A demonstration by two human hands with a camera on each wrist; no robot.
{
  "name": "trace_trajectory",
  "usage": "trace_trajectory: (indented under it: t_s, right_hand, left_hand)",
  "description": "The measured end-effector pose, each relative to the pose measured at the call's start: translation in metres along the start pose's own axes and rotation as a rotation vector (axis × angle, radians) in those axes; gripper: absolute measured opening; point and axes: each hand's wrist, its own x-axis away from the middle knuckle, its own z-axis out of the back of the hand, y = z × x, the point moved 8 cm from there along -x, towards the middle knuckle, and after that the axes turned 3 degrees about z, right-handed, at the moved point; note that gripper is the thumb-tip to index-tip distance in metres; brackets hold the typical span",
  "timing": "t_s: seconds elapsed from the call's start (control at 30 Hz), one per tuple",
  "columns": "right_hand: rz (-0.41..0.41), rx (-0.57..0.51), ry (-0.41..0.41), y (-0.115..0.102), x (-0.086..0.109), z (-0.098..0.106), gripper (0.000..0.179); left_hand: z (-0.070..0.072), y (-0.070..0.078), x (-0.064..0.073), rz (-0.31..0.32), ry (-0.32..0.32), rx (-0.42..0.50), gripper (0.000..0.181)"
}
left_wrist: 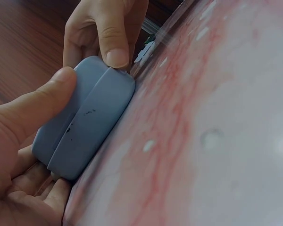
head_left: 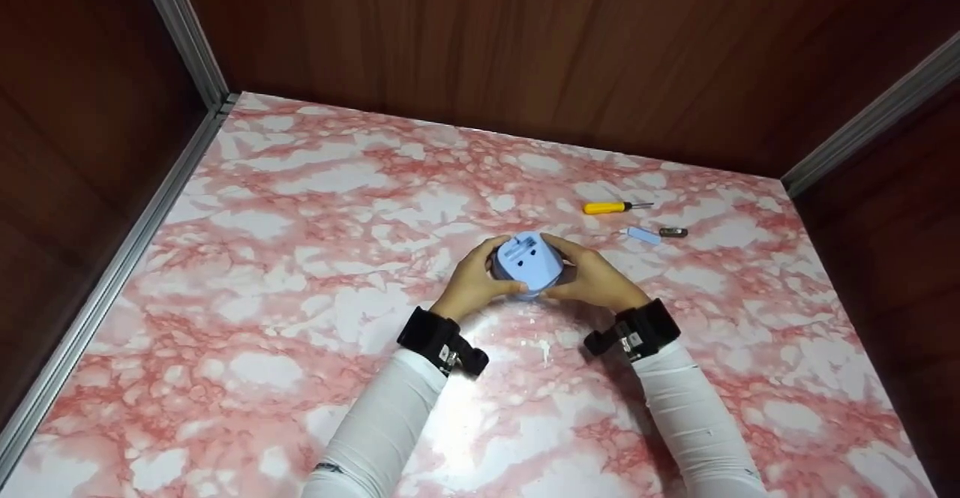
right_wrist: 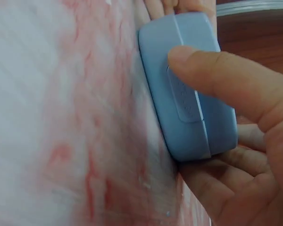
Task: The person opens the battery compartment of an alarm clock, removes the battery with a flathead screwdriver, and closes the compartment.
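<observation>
A light blue, rounded plastic case is held between both hands low over the marbled table. Two dark round holes and a recessed slot show on its upper face in the head view. My left hand grips its left side, the thumb on the near edge and the fingers around the side. On the other side my right hand grips it with thumb and fingers. A seam runs around the case, with small dark marks beside it in the left wrist view. The right thumb presses near the seam, over a raised oblong panel.
Beyond the right hand lies a yellow-handled screwdriver. Nearer are a small light blue strip and a small dark piece. Dark wood-grain panels with metal edging wall the marbled table at the back and sides.
</observation>
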Motion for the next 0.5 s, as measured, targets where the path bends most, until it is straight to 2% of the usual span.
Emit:
trace_trajectory:
  t_s: [0.17,0.37,0.5]
  right_hand:
    - [-0.016,-0.004,0.039,-0.0019,0.0013,-0.0009,0.094]
    - [-0.025,-0.028,0.083,-0.0058,0.0035,-0.0038,0.093]
    - [-0.027,0.016,0.112,-0.0094,0.0046,-0.0064,0.092]
  left_hand:
    - [-0.0012,-0.0017,-0.0014,0.008,-0.017,0.042,0.093]
    - [-0.0007,-0.0025,-0.0023,0.003,-0.050,0.138,0.092]
    - [0.0016,-0.0016,-0.0016,-0.015,-0.074,0.212,0.090]
